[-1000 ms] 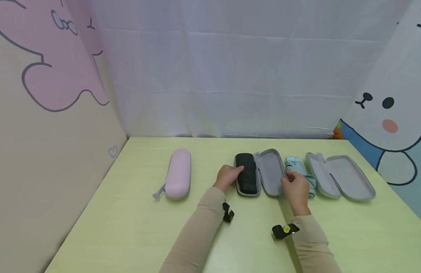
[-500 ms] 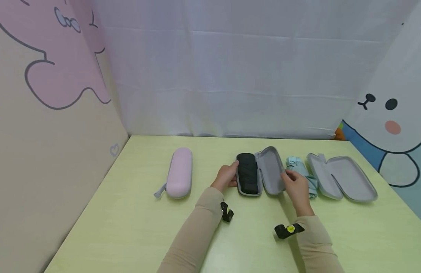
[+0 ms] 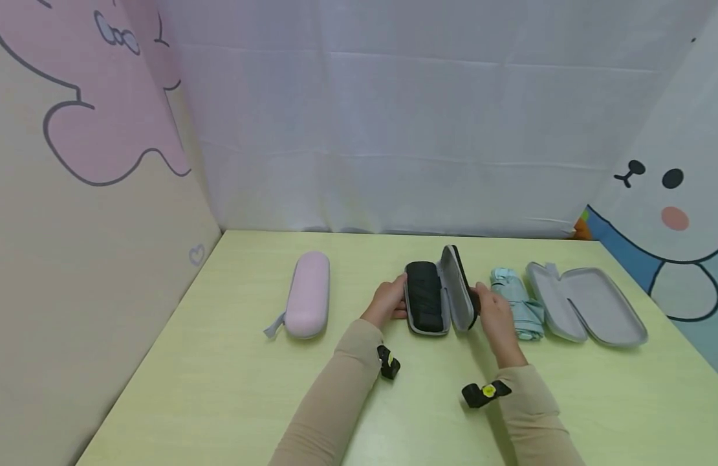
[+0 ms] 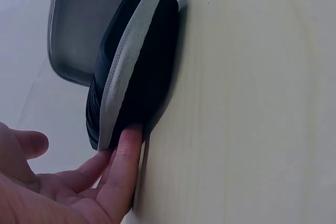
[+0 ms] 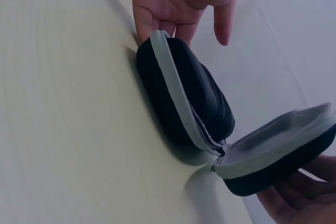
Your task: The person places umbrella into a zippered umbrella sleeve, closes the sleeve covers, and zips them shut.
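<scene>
A black zip case (image 5: 168,98) with grey edging lies on the table, its lid (image 3: 459,291) raised nearly upright. In its base sits a black folded bundle (image 3: 424,296) that looks like a compact umbrella. My left hand (image 3: 387,301) touches the base's left side with extended fingers; in the left wrist view its thumb (image 4: 32,144) stands apart from the case. My right hand (image 3: 497,317) is at the lid's outer side, its fingers (image 5: 299,192) against the black shell from below in the right wrist view. Its thumb is hidden there.
A teal folded umbrella (image 3: 517,303) lies just right of my right hand. Beyond it a grey-lined case (image 3: 600,307) lies spread flat. A closed pink case (image 3: 309,294) with a grey tab rests at left on the pale yellow-green table (image 3: 219,388).
The lid has swung up from lying tilted back to nearly upright, my right hand moving left with it. My left thumb has come off the black bundle, and that hand now stays at the case's side.
</scene>
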The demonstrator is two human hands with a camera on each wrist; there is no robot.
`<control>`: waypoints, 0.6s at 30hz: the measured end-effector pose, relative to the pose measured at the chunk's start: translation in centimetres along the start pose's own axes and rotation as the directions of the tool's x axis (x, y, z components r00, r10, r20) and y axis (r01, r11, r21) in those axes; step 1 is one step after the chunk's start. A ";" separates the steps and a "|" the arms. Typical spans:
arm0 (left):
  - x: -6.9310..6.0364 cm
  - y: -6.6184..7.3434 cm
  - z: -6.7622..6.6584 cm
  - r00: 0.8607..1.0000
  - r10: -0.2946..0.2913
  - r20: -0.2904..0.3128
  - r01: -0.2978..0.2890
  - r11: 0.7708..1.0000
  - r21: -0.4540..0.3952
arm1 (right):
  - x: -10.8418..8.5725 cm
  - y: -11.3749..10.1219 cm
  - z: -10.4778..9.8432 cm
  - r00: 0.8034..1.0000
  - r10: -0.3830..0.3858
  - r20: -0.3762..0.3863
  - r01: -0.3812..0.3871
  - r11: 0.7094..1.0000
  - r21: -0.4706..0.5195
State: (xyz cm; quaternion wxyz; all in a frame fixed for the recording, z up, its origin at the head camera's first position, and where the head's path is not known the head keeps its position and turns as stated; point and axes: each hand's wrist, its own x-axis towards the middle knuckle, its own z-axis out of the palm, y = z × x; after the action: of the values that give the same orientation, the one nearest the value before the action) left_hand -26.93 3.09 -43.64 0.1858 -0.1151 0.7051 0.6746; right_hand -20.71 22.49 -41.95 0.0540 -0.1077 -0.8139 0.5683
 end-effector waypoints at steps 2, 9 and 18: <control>0.1 0.0 0.0 1.000 -0.001 0.000 0.001 1.000 -0.001 | 0.2 0.1 0.4 1.000 -0.021 -0.019 0.021 1.000 -0.015; 0.3 0.0 0.2 0.999 -0.019 -0.035 0.019 1.000 0.009 | 0.5 0.2 1.3 0.995 -0.095 -0.032 0.093 0.993 -0.077; 0.0 -0.2 0.4 0.998 0.021 -0.052 -0.021 1.000 0.004 | 0.2 -0.2 2.3 0.990 -0.138 -0.001 0.138 0.989 -0.050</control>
State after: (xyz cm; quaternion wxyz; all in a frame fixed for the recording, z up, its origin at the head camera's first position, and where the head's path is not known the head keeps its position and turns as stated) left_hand -26.82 3.47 -43.80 0.1605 -0.1247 0.7119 0.6722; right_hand -21.47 20.33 -42.55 0.0923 -0.0536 -0.8333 0.5424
